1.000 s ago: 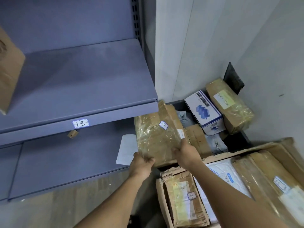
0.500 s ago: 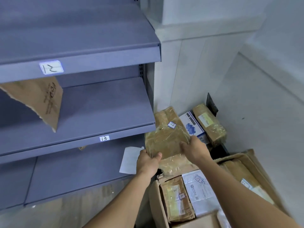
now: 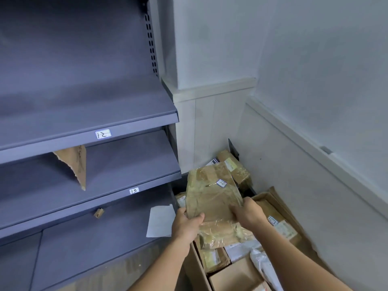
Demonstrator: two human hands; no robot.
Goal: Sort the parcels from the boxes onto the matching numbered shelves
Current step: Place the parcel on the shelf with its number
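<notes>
Pale walls meet in a corner to the right of a grey-blue metal shelving unit [image 3: 88, 97]. Its upper shelf edge carries a white label reading 12 [image 3: 103, 134], and the shelf below carries a white label reading 13 [image 3: 134, 190]. A torn piece of brown cardboard [image 3: 73, 162] stands on shelf 13, well back from its front edge. On the bottom shelf a small cardboard scrap [image 3: 98, 213] lies near a white sheet of paper [image 3: 160, 220] at the right end.

On the floor in the corner sits a brown tape-wrapped parcel [image 3: 235, 166]. Nearer the person, an open cardboard box [image 3: 197, 267] holds more brown and white parcels, and these crowd the space under the hands.

Compared with half a second ago, the view has tilted up and the carried parcel sits higher against the corner pile, hiding most of the blue-and-white box there.

That flat brown parcel wrapped in clear glossy tape [image 3: 212, 196] is held in the air above the box's far edge, just right of the shelf ends. It bears a small white label [image 3: 221, 183] that seems to read 20. The left-hand grip [image 3: 186, 224] curls round its lower left corner with the thumb on top, and the right-hand grip [image 3: 248, 211] pinches its lower right edge.
</notes>
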